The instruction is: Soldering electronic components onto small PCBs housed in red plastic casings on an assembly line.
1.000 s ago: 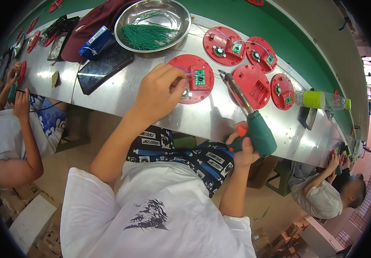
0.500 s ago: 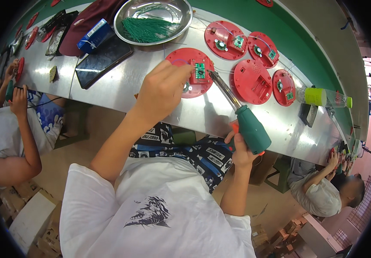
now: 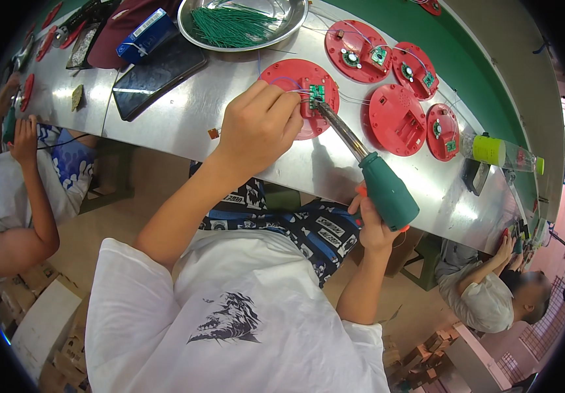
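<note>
On the metal bench (image 3: 184, 124), your left hand (image 3: 259, 128) pinches a thin wire at the green circuit board (image 3: 316, 97) on the red disc (image 3: 295, 92). Your right hand (image 3: 373, 226) grips the green-handled soldering iron (image 3: 371, 177), its tip touching that board.

- The left hand (image 3: 259, 128) covers the left part of the red disc (image 3: 299, 98); its fingertips are hidden against the small green circuit board (image 3: 316, 96).
- The tip of the soldering iron (image 3: 368, 173) meets that board, but the contact point is too small to tell.
- The right hand (image 3: 371, 226) is mostly hidden behind the iron's green handle; only fingers and wrist show.
- The metal bowl (image 3: 295, 19) of green wires is cut off by the top edge.
- Thin wires across the steel table (image 3: 184, 121) are, perhaps, attached to the discs; too fine to follow.
</note>
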